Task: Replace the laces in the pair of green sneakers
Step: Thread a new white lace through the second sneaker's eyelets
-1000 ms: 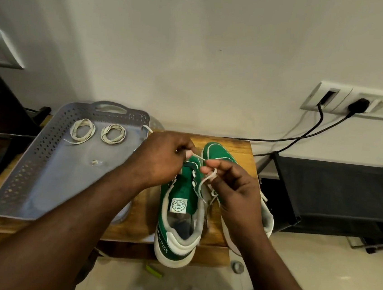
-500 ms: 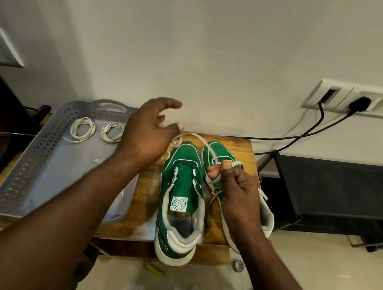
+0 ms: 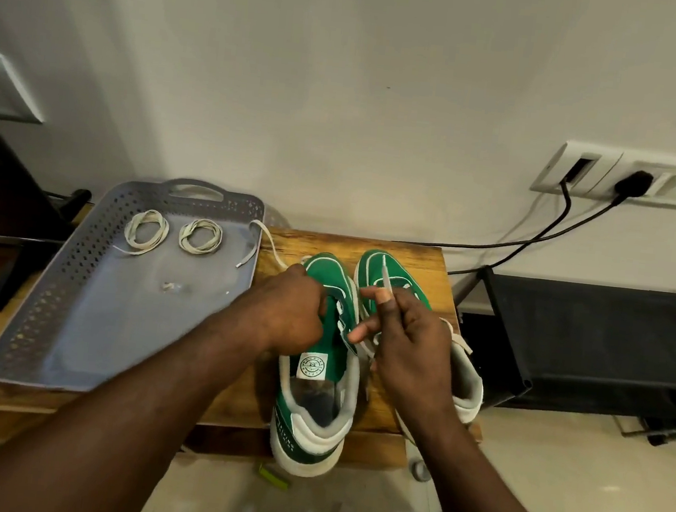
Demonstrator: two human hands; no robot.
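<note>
Two green sneakers with white soles stand side by side on a wooden table (image 3: 407, 259), toes to the wall. My left hand (image 3: 291, 311) is curled on the lacing area of the left sneaker (image 3: 316, 383); what it grips is hidden. My right hand (image 3: 405, 338) pinches a white lace end (image 3: 385, 275) that points up over the right sneaker (image 3: 399, 272), which it partly covers. Another stretch of white lace (image 3: 265, 237) trails from the left sneaker's toe into the grey tray (image 3: 51, 309). Two coiled laces (image 3: 147, 227) (image 3: 201, 234) lie in the tray.
The perforated grey tray fills the table's left half. A black rack (image 3: 594, 345) stands to the right. Two black cables (image 3: 538, 239) run from the wall socket (image 3: 628, 180) behind the table. A small green object (image 3: 272, 476) lies on the floor.
My left hand came back down from above the toes onto the left sneaker's lacing. The lace end it pulled out now lies in the tray. My right hand holds its lace end upright.
</note>
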